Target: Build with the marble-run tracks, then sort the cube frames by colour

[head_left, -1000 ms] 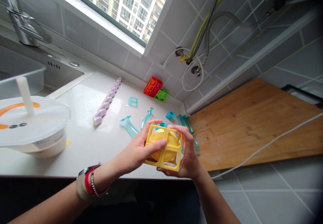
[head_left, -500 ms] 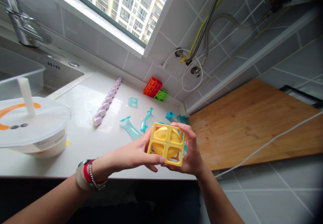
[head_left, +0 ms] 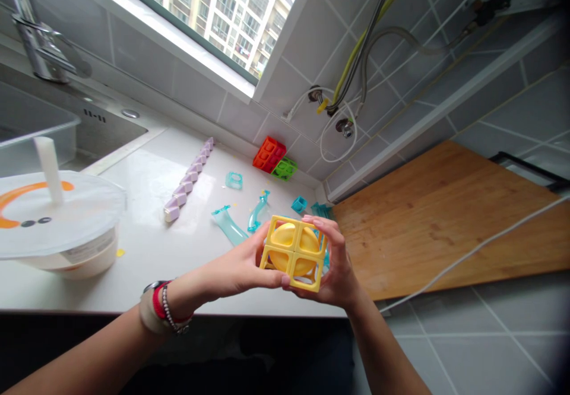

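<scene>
A yellow open-frame toy block (head_left: 294, 251) with four windows on its near face and rounded yellow pieces inside is held above the counter's front edge. From the left, my left hand (head_left: 249, 261) grips it, thumb along the lower near edge. My right hand (head_left: 336, 264) wraps round the right side, fingertips on the top edge. Behind the block lie a clear teal curved track piece (head_left: 229, 226), a second teal curved piece (head_left: 259, 211) and a small blue cube (head_left: 299, 204). The far side of the block and most fingers behind it are hidden.
A lilac zigzag strip (head_left: 189, 181) lies on the white counter (head_left: 146, 252). Red (head_left: 269, 154) and green frame blocks (head_left: 285, 168) stand by the wall. A lidded tub (head_left: 66, 223) is at left beside the sink (head_left: 111, 128); a wooden board (head_left: 445, 223) leans at right.
Both hands still hold the yellow block in nearly the same place. The block and my left wrist have shifted very slightly.
</scene>
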A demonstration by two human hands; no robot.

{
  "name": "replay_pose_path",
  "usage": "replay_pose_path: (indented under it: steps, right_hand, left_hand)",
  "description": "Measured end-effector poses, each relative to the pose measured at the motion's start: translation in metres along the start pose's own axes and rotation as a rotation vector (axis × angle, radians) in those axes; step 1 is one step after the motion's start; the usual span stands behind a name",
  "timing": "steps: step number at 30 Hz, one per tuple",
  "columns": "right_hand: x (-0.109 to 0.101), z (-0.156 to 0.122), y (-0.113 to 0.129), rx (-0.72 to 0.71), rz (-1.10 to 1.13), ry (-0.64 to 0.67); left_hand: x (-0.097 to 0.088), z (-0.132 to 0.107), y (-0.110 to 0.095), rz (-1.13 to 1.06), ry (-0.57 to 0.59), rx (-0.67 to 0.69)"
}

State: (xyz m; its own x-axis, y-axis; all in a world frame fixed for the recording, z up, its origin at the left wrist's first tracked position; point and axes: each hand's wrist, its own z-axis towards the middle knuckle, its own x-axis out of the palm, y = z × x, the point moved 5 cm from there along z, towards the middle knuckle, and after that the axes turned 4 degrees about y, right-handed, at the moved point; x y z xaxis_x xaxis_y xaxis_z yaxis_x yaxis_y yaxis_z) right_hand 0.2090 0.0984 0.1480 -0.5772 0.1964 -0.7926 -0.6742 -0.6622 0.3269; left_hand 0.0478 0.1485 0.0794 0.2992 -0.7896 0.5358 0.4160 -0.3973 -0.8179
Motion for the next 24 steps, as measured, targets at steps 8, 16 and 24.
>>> replay_pose_path:
  steps: [8,16,24]
  right_hand:
    - [0.011,0.002,-0.001,-0.016,-0.062,0.075]
    - [0.012,0.000,-0.006,0.042,-0.053,0.139]
    - [0.013,0.000,-0.006,0.014,-0.001,0.046]
  left_hand:
    - [-0.014,0.005,0.004,-0.052,-0.209,0.044]
    - [-0.017,0.005,0.003,-0.060,-0.265,0.066]
    - [-0.015,0.004,0.009,-0.185,-0.265,0.056]
